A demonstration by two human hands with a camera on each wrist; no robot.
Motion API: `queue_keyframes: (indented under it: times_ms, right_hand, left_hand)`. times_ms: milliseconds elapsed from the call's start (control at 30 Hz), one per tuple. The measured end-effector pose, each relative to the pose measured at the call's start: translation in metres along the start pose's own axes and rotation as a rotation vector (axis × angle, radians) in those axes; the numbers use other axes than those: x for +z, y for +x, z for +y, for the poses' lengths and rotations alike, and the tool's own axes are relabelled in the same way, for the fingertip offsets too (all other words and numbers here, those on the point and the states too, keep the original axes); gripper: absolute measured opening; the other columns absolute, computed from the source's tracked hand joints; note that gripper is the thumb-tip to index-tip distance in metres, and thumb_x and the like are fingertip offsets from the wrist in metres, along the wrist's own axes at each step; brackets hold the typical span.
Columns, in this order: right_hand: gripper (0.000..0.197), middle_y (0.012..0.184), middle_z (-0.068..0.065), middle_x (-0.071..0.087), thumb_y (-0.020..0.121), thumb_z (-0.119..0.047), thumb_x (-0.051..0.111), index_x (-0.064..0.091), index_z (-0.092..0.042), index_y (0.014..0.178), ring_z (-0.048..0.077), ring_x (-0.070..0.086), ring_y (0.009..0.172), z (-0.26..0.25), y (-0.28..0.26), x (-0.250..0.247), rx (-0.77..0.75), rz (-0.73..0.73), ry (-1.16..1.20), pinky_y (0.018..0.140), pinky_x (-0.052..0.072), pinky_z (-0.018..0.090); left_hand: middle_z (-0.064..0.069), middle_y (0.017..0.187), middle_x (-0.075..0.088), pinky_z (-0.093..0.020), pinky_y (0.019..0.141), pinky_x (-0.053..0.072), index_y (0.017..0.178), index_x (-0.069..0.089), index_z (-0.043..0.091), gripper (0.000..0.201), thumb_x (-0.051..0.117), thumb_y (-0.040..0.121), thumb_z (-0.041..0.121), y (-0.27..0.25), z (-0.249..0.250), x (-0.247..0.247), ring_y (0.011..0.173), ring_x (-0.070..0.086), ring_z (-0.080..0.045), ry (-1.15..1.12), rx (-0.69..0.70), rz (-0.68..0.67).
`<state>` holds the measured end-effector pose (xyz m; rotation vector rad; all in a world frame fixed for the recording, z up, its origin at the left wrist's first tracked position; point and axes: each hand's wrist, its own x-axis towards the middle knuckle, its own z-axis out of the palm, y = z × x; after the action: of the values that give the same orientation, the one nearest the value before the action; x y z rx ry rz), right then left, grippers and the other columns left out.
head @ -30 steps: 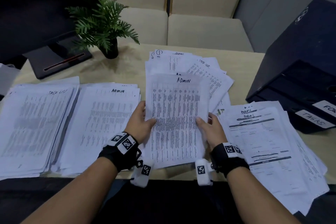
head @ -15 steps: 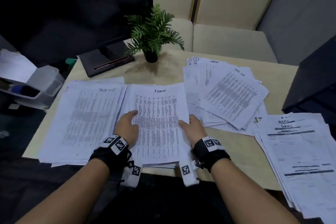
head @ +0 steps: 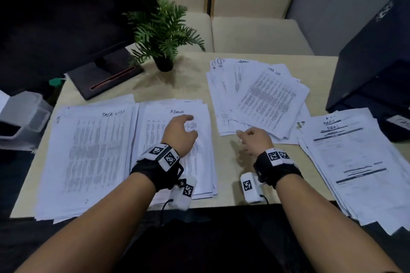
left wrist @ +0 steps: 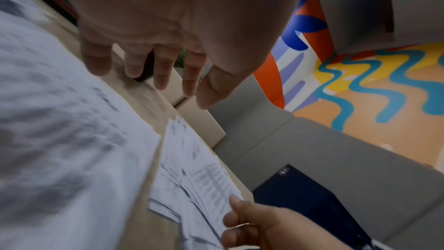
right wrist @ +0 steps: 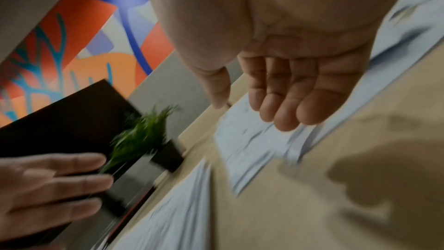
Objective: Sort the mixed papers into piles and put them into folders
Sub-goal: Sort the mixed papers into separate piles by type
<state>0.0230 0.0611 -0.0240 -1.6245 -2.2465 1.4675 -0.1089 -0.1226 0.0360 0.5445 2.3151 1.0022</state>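
Several paper piles lie on the beige table (head: 190, 77). The ADMIN pile (head: 204, 157) sits front centre, beside the TASK LIST pile (head: 93, 157) at the left. My left hand (head: 190, 125) hovers over the ADMIN pile with relaxed fingers (left wrist: 144, 67) and holds nothing. A fanned mixed pile (head: 261, 97) lies at the back right. My right hand (head: 246, 139) is at its near edge, with fingers (right wrist: 278, 105) loosely curled and empty. A forms pile (head: 355, 162) lies far right. The dark folder box (head: 372, 62) stands behind it.
A potted plant (head: 164, 35) and a monitor base (head: 106, 75) stand at the back left of the table. A grey tray (head: 24, 117) sits off the left edge. Bare table shows between the ADMIN pile and the forms pile.
The ADMIN sheet that both hands held now lies on the ADMIN pile. Both hands have let go. The right hand has moved right to the mixed pile.
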Motion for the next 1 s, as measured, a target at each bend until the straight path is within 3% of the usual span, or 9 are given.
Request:
queue_keyframes:
  times_ms: [67, 233, 333, 400, 500, 633, 767, 867, 1000]
  right_hand:
    - [0.031, 0.083, 0.010, 0.068, 0.085, -0.042, 0.066, 0.056, -0.015, 0.072, 0.031, 0.064, 0.075, 0.007, 0.016, -0.028, 0.017, 0.061, 0.017, 0.079, 0.055, 0.043]
    - [0.026, 0.094, 0.013, 0.069, 0.084, -0.042, 0.066, 0.060, -0.017, 0.081, 0.034, 0.066, 0.089, 0.035, 0.063, -0.094, 0.110, 0.130, 0.006, 0.085, 0.055, 0.046]
    - [0.037, 0.119, 0.012, 0.065, 0.088, -0.038, 0.064, 0.063, -0.010, 0.112, 0.031, 0.061, 0.107, 0.046, 0.086, -0.119, 0.151, 0.126, -0.049, 0.091, 0.047, 0.032]
    - [0.051, 0.129, 0.014, 0.058, 0.088, -0.036, 0.064, 0.054, -0.005, 0.128, 0.031, 0.056, 0.115, 0.051, 0.101, -0.128, 0.177, 0.117, -0.041, 0.091, 0.044, 0.033]
    - [0.056, 0.132, 0.017, 0.055, 0.088, -0.034, 0.064, 0.048, -0.002, 0.131, 0.032, 0.055, 0.116, 0.054, 0.119, -0.134, 0.212, 0.115, 0.013, 0.088, 0.043, 0.032]
    - [0.058, 0.129, 0.018, 0.056, 0.088, -0.036, 0.065, 0.046, 0.000, 0.130, 0.032, 0.056, 0.115, 0.053, 0.137, -0.138, 0.276, 0.098, 0.073, 0.083, 0.042, 0.031]
    - [0.044, 0.115, 0.014, 0.065, 0.088, -0.032, 0.064, 0.056, -0.001, 0.119, 0.030, 0.062, 0.100, 0.052, 0.150, -0.140, 0.286, 0.040, 0.123, 0.073, 0.043, 0.028]
    - [0.034, 0.114, 0.007, 0.066, 0.090, -0.023, 0.060, 0.060, -0.007, 0.120, 0.029, 0.062, 0.104, 0.050, 0.155, -0.137, 0.223, 0.022, 0.160, 0.080, 0.048, 0.030]
    - [0.030, 0.114, 0.003, 0.068, 0.091, -0.013, 0.055, 0.063, -0.013, 0.120, 0.024, 0.063, 0.099, 0.049, 0.150, -0.140, 0.113, 0.019, 0.239, 0.087, 0.051, 0.031]
  left_hand:
    - [-0.002, 0.145, 0.040, -0.016, 0.091, 0.032, 0.136, 0.048, 0.016, 0.046, 0.055, 0.090, 0.011, 0.011, 0.020, 0.018, 0.124, 0.048, -0.019, 0.031, 0.017, -0.027]
    - [-0.005, 0.144, 0.041, -0.023, 0.105, 0.029, 0.136, 0.048, 0.014, 0.049, 0.056, 0.088, 0.010, 0.042, 0.074, 0.078, 0.130, 0.042, -0.019, 0.068, 0.035, -0.077]
    - [-0.003, 0.146, 0.038, -0.024, 0.105, 0.030, 0.137, 0.046, 0.016, 0.049, 0.056, 0.089, 0.013, 0.058, 0.097, 0.119, 0.131, 0.041, -0.019, 0.084, -0.006, -0.133]
    - [-0.004, 0.147, 0.038, -0.025, 0.104, 0.031, 0.137, 0.047, 0.015, 0.049, 0.056, 0.089, 0.014, 0.069, 0.107, 0.146, 0.131, 0.041, -0.020, 0.109, -0.020, -0.173]
    - [-0.009, 0.149, 0.036, -0.028, 0.104, 0.032, 0.134, 0.050, 0.011, 0.047, 0.055, 0.087, 0.014, 0.085, 0.113, 0.178, 0.133, 0.039, -0.025, 0.196, -0.065, -0.253]
    - [-0.007, 0.159, 0.010, -0.035, 0.110, 0.030, 0.145, 0.036, 0.021, 0.059, 0.053, 0.089, 0.019, 0.101, 0.103, 0.198, 0.142, 0.025, -0.027, 0.330, -0.146, -0.336]
    - [-0.007, 0.155, 0.019, -0.040, 0.108, 0.031, 0.144, 0.035, 0.022, 0.059, 0.052, 0.087, 0.021, 0.103, 0.101, 0.208, 0.141, 0.020, -0.028, 0.461, -0.124, -0.350]
    - [-0.008, 0.144, 0.032, -0.039, 0.102, 0.037, 0.138, 0.044, 0.020, 0.055, 0.053, 0.084, 0.021, 0.102, 0.100, 0.209, 0.134, 0.029, -0.029, 0.479, -0.101, -0.328]
    - [-0.005, 0.153, 0.028, -0.031, 0.109, 0.028, 0.142, 0.039, 0.020, 0.058, 0.057, 0.087, 0.019, 0.099, 0.096, 0.201, 0.138, 0.031, -0.022, 0.317, -0.119, -0.235]
